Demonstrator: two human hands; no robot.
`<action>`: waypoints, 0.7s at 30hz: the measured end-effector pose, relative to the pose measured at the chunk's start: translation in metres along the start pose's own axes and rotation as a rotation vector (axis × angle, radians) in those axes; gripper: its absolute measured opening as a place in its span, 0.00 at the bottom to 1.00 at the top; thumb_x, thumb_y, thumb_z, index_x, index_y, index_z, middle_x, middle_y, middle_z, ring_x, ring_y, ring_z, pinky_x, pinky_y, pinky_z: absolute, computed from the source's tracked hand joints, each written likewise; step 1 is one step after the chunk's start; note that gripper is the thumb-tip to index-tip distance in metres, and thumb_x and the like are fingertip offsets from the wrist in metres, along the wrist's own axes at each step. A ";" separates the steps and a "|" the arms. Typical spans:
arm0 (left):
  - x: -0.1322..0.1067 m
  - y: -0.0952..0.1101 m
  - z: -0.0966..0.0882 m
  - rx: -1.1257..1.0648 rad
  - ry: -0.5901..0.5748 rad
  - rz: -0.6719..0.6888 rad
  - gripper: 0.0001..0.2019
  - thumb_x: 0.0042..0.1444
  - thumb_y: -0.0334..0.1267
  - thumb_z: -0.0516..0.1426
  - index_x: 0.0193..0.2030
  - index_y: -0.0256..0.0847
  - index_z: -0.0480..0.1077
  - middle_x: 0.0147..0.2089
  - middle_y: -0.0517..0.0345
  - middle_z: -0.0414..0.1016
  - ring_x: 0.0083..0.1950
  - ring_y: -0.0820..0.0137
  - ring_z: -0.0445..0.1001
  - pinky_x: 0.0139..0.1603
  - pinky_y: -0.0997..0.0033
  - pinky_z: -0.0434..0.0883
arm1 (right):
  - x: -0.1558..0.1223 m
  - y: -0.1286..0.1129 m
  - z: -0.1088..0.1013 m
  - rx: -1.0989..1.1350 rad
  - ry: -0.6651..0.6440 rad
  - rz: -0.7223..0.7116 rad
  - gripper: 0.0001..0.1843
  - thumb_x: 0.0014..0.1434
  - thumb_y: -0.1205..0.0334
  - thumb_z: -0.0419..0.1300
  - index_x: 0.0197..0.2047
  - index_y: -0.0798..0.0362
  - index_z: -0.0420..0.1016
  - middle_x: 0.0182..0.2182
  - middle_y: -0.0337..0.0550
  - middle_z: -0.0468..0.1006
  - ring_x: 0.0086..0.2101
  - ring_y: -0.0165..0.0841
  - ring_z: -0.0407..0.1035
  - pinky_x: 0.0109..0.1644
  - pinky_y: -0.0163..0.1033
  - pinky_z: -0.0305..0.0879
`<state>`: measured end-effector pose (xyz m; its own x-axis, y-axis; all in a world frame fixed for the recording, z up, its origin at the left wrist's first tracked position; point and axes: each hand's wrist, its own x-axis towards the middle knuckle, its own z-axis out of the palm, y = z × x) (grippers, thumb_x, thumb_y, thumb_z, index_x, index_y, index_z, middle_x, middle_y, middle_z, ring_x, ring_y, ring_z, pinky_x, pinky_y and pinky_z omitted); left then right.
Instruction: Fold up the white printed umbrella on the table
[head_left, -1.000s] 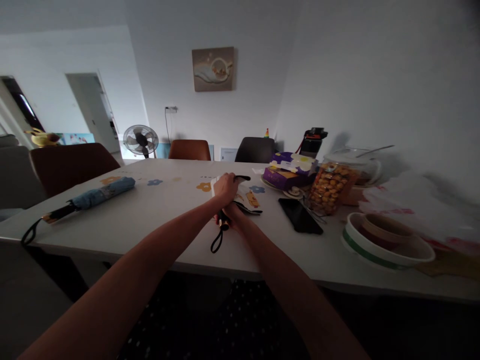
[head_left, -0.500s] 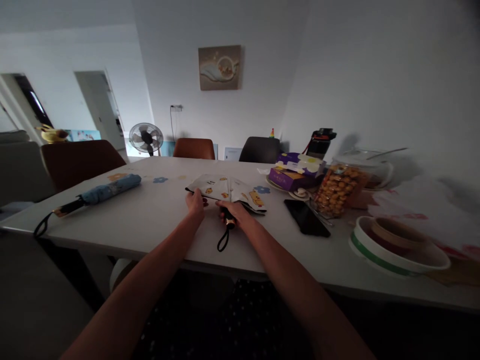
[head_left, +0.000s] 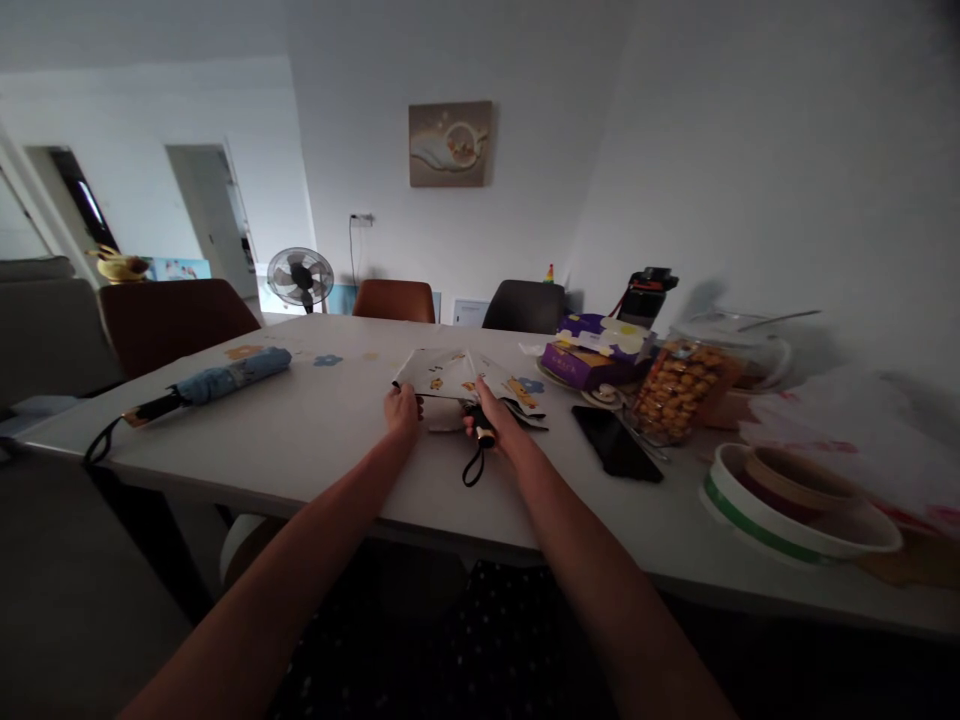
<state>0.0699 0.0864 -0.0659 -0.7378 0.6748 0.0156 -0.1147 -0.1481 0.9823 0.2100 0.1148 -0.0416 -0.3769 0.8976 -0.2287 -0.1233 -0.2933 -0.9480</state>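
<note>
Right hand (head_left: 491,420): closed around the black handle of the white umbrella (head_left: 457,372), fingers wrapped and pressed together. The wrist strap (head_left: 474,468) hangs out of the fist toward the person and lies on the table (head_left: 300,440).

Left hand (head_left: 403,412): just left of the right hand, fingers bent together on the near edge of the umbrella cloth. Whether the cloth is pinched cannot be told.

Umbrella: flat on the table, its loose printed cloth fanned out just beyond both hands.

Edges: the near table edge runs close behind both wrists, and the strap loop ends short of it.

Open room: bare tabletop extends left of the left hand as far as a folded blue umbrella (head_left: 225,375), which lies well apart near the table's left edge. More bare surface lies beyond the cloth.

Right of the right hand the room is tight: a dark phone (head_left: 616,443) lies near, with a snack jar (head_left: 679,388) and a purple box (head_left: 585,355) past it. A bowl (head_left: 795,490) sits farther right, near the table edge.
</note>
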 end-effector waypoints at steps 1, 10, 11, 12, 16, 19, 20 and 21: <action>0.000 -0.001 0.000 0.013 -0.007 0.000 0.09 0.51 0.35 0.48 0.22 0.38 0.59 0.18 0.61 0.63 0.16 0.78 0.60 0.17 0.79 0.59 | 0.001 0.000 -0.001 -0.038 0.031 -0.004 0.20 0.58 0.45 0.52 0.29 0.55 0.63 0.14 0.35 0.65 0.11 0.25 0.60 0.12 0.30 0.59; 0.006 0.003 -0.004 -0.079 0.014 -0.065 0.06 0.50 0.37 0.53 0.30 0.37 0.63 0.26 0.59 0.65 0.22 0.76 0.67 0.20 0.77 0.65 | 0.000 -0.007 -0.008 -0.189 0.101 -0.063 0.18 0.55 0.52 0.58 0.22 0.55 0.62 0.10 0.36 0.64 0.09 0.27 0.58 0.10 0.33 0.59; 0.007 0.004 -0.004 -0.109 0.021 -0.077 0.07 0.50 0.38 0.54 0.33 0.37 0.65 0.27 0.58 0.66 0.23 0.75 0.67 0.21 0.76 0.66 | 0.000 -0.008 -0.009 -0.196 0.094 -0.066 0.18 0.55 0.52 0.58 0.22 0.55 0.62 0.10 0.37 0.64 0.09 0.27 0.58 0.10 0.33 0.58; 0.008 0.005 -0.004 -0.133 0.026 -0.081 0.09 0.50 0.39 0.55 0.36 0.37 0.66 0.29 0.58 0.67 0.24 0.75 0.68 0.22 0.75 0.67 | -0.001 -0.009 -0.010 -0.201 0.086 -0.072 0.18 0.55 0.51 0.58 0.22 0.55 0.62 0.10 0.37 0.64 0.09 0.27 0.58 0.10 0.33 0.58; 0.014 0.000 -0.004 -0.153 0.003 -0.068 0.19 0.47 0.40 0.59 0.47 0.41 0.67 0.31 0.58 0.70 0.25 0.74 0.69 0.27 0.72 0.68 | -0.008 -0.013 -0.010 -0.228 0.014 -0.102 0.19 0.54 0.50 0.58 0.22 0.55 0.63 0.10 0.37 0.64 0.09 0.26 0.58 0.10 0.32 0.58; 0.019 -0.005 -0.005 -0.108 -0.010 -0.011 0.14 0.46 0.37 0.59 0.42 0.39 0.73 0.29 0.57 0.72 0.27 0.73 0.69 0.30 0.72 0.68 | -0.014 -0.015 -0.007 -0.250 -0.068 -0.101 0.19 0.54 0.48 0.57 0.23 0.55 0.62 0.09 0.36 0.64 0.08 0.26 0.57 0.08 0.31 0.56; 0.022 -0.007 -0.005 -0.083 0.005 0.012 0.12 0.45 0.35 0.58 0.39 0.38 0.74 0.29 0.57 0.73 0.28 0.73 0.70 0.32 0.72 0.67 | -0.014 -0.015 -0.006 -0.242 -0.091 -0.107 0.19 0.54 0.49 0.58 0.24 0.55 0.63 0.10 0.36 0.64 0.09 0.26 0.57 0.08 0.31 0.56; 0.024 -0.008 -0.006 -0.058 0.026 0.031 0.10 0.45 0.33 0.58 0.36 0.37 0.75 0.29 0.57 0.73 0.29 0.73 0.70 0.33 0.72 0.67 | -0.014 -0.015 -0.006 -0.225 -0.104 -0.119 0.18 0.54 0.49 0.58 0.25 0.55 0.63 0.11 0.36 0.65 0.09 0.25 0.57 0.08 0.31 0.56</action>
<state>0.0493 0.0994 -0.0748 -0.7584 0.6505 0.0404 -0.1295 -0.2112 0.9688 0.2226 0.1087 -0.0254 -0.4660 0.8792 -0.0996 0.0300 -0.0968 -0.9949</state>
